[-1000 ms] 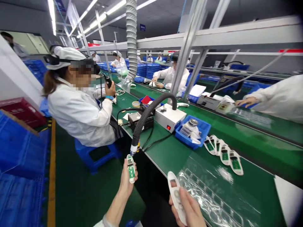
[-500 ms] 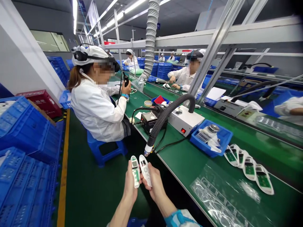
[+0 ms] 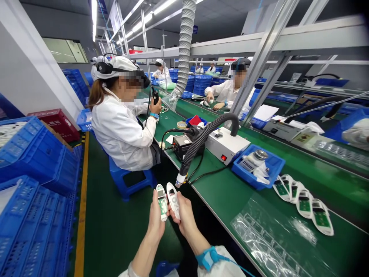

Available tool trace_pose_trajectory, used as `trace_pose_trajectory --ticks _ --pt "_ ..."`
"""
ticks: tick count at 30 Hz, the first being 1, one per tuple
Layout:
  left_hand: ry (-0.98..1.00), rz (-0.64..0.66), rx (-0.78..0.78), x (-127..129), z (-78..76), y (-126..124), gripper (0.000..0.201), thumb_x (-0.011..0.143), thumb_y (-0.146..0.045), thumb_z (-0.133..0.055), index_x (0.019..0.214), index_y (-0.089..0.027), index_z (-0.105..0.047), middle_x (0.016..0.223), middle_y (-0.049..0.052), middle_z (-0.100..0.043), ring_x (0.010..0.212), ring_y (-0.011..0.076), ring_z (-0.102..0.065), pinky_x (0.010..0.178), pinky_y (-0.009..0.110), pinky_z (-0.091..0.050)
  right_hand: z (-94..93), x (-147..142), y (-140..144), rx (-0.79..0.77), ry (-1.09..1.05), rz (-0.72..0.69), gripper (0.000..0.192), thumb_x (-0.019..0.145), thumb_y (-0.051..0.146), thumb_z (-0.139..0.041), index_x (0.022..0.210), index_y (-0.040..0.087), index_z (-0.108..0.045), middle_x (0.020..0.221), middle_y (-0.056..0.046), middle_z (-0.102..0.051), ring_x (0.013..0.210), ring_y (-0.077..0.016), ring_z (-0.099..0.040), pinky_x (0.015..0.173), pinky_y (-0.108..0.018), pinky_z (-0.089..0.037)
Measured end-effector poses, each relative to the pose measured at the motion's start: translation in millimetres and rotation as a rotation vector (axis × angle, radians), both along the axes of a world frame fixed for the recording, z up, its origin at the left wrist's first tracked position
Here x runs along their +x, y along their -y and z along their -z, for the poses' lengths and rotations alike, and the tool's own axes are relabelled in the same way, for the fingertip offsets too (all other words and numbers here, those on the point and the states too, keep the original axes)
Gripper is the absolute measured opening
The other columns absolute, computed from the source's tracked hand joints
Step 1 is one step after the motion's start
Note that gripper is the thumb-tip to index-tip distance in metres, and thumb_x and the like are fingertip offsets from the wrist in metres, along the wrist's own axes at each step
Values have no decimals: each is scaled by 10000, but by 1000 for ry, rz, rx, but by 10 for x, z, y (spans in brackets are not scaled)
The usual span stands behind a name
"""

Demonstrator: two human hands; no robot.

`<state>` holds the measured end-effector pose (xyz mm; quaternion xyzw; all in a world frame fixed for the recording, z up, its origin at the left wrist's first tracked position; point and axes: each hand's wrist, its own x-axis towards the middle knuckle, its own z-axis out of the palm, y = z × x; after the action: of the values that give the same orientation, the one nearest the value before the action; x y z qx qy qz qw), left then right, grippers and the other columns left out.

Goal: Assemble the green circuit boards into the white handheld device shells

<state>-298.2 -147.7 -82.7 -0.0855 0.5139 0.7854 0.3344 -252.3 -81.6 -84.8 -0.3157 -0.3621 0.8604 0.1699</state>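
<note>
head view: hands [image 3: 170, 215] raised, holding shells [image 3: 168, 201].

The shell [image 3: 162, 202] in the left hand [image 3: 155, 221] is white with a green board inside. The cover [image 3: 173, 200] in the right hand [image 3: 184, 217] is white. The bench [image 3: 225, 196] is green. The crates [image 3: 34, 227] are blue. The hose [image 3: 201, 140] is black.

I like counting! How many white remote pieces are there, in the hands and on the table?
Board half in left hand: 1
Button cover in right hand: 1
Board halves in a row on the table: 4
Total: 6
</note>
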Motion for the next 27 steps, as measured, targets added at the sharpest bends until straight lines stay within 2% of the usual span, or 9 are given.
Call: trace_pose_trajectory --ticks 5,7,9,11,15,20,27 --pt "47 91 8 247 32 -14 495 778 -617 -558 802 -128 -633 524 -20 -524 421 88 -449 403 201 -355 -57 398 -34 -27 -19 12 534 694 627 -654 799 103 -635 457 -12 -587 284 -68 -427 254 -140 -150" --pt "67 102 7 360 32 -9 484 781 -615 -558 805 -136 -628 559 -24 -527 425 77 -438 411 200 -363 -104 618 -23 -86 -66 17 549 716 628 -642 784 83 -656 502 -36 -612 313 -65 -442 278 -153 -232" --pt "88 113 6 463 1 5 476 782 -606 -566 852 -140 -634 618 -21 -541 443 68 -441 417 196 -368 -162 845 0 -145 -122 23 537 748 602 -637 754 66 -676 573 -69 -645 397 -89 -515 365 -186 -373" --pt "109 130 11 553 -69 25 464 783 -583 -587 908 -140 -645 687 -9 -557 480 68 -457 423 193 -373 -217 1056 25 -189 -158 33 496 768 554 -652 779 59 -697 670 -99 -678 530 -135 -597 495 -232 -469" --pt "126 195 34 705 -298 50 417 799 -529 -604 946 -142 -652 799 21 -580 552 82 -481 455 208 -404 -289 1378 51 -286 -162 73 429 748 496 -703 858 81 -715 797 -118 -705 683 -185 -642 603 -274 -500" --pt "133 271 39 870 -523 47 423 831 -534 -558 985 -150 -650 801 20 -569 582 91 -483 508 226 -432 -356 1562 52 -334 -194 65 406 754 479 -704 895 98 -720 806 -106 -704 671 -168 -631 605 -265 -489" --pt "130 343 68 976 -634 37 391 845 -488 -567 1037 -157 -650 778 8 -564 605 99 -506 562 239 -465 -385 1663 37 -297 -202 59 413 768 494 -682 924 114 -720 815 -103 -708 697 -192 -643 622 -294 -503"
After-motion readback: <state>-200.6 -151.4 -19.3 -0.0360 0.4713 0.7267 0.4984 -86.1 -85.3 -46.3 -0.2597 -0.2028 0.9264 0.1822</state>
